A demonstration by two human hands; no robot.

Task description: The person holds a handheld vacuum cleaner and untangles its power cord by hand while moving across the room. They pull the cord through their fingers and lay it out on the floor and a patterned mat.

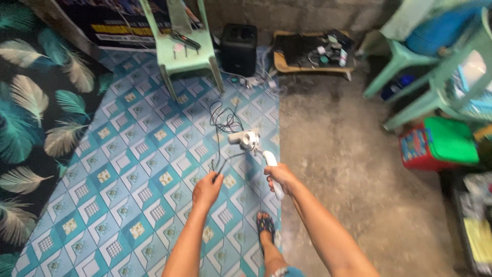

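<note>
The right hand (pixel 279 177) is clenched round the white handle of a small handheld gimbal (pixel 255 149), whose head sits forward and to the left, above the edge where the patterned mat (pixel 128 169) meets the bare concrete floor (pixel 338 154). The left hand (pixel 207 191) pinches a thin black cable (pixel 223 134) between closed fingers; the cable rises from that hand in loose loops, tangles near the gimbal head, and trails on toward the black speaker (pixel 239 48) beside the green chair (pixel 184 51). Whether the cable is plugged into the gimbal cannot be told from here. As a judgement, the work in hand is sorting out or taking up this cable while the gimbal is held clear, and it goes best with the right hand keeping the handle steady and upright so the jointed head does not swing into the loops. The left hand should draw the cable slowly, feeding slack rather than tugging, since a pull on the snarl would likely tighten it or drag at whatever the far end is joined to. The person's sandalled foot (pixel 265 225) stands on the mat just below the hands; keeping the loops off it avoids a snag.
</note>
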